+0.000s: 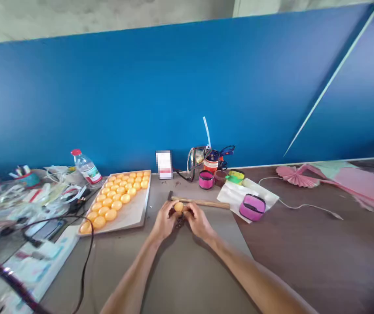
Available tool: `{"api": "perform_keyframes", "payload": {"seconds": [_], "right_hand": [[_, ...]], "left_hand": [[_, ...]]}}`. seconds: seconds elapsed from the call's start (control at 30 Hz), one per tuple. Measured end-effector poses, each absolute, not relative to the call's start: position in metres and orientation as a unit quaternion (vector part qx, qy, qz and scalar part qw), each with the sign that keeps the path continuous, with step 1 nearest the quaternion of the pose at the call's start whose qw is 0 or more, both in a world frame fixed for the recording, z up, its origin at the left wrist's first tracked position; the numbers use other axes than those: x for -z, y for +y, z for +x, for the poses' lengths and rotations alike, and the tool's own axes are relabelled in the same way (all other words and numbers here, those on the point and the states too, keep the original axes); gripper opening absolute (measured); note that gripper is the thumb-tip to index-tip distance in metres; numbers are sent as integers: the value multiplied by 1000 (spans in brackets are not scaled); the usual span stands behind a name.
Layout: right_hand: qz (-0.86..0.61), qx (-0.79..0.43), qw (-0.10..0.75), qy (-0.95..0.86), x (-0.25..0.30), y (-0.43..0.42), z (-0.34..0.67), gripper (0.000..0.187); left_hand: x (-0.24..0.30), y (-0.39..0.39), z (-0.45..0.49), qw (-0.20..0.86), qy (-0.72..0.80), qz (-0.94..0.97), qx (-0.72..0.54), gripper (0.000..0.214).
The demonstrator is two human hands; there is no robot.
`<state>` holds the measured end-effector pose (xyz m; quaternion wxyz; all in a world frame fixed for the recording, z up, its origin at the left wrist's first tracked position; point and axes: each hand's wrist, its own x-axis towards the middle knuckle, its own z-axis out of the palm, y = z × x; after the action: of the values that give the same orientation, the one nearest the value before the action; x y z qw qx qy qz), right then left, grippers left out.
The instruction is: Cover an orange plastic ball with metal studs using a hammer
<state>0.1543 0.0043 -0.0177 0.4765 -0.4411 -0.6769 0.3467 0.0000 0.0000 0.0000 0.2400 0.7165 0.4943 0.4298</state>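
An orange ball [178,206], like a table-tennis ball, sits between the fingertips of both hands above the grey mat. My left hand [164,221] is closed around its left side. At the ball's right side, the fingers of my right hand [198,221] are pinched together; whatever they grip is too small to make out. Small dark bits [179,222] show between the hands, under the ball. Just beyond my fingers lies a hammer [206,203] with a wooden handle, its head to the left. Several similar orange balls [116,205] fill part of a white tray [137,214] to the left.
A red-capped bottle [90,170] stands behind the tray, beside cluttered cables and a dark cord [90,253] on the left. Purple-and-black round case [252,207] rests on white paper [232,195]. Cups and a phone-like white screen [164,165] line the blue partition [141,96].
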Motion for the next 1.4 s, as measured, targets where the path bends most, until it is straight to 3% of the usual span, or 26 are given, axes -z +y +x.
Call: {"api": "perform_keyframes", "payload": {"seconds": [0.5,0.63,0.73,0.8,0.9,1.0,1.1,1.23,1.4], "right_hand": [[-465,-399,511,-603,12,3,148,2],[-467,-386,521,-602,7,6,151,9],[-466,-298,528,-645,4,8,161,15],[-468,-195,490,-709,4,8,168,17],[-481,-85,364,-793,4,8,174,18],[-495,-54,264,-826,8,7,173,19],[-500,-54,230,-833,13,7,168,14],[-488,-51,254,-833,15,8,165,17],[-455,-104,377,-800,9,7,166,18]], "left_hand": [[-3,-5,7,295,488,674,-470,33],[-5,-4,7,389,473,623,-487,39],[-1,-2,3,459,454,574,-503,42],[2,0,1,479,445,540,-530,43],[4,0,0,499,436,494,-563,46],[0,-3,2,528,420,467,-571,43],[-4,-4,3,546,414,453,-570,38],[-2,-2,2,550,415,449,-569,41],[1,-1,-1,547,418,466,-555,41]]}}
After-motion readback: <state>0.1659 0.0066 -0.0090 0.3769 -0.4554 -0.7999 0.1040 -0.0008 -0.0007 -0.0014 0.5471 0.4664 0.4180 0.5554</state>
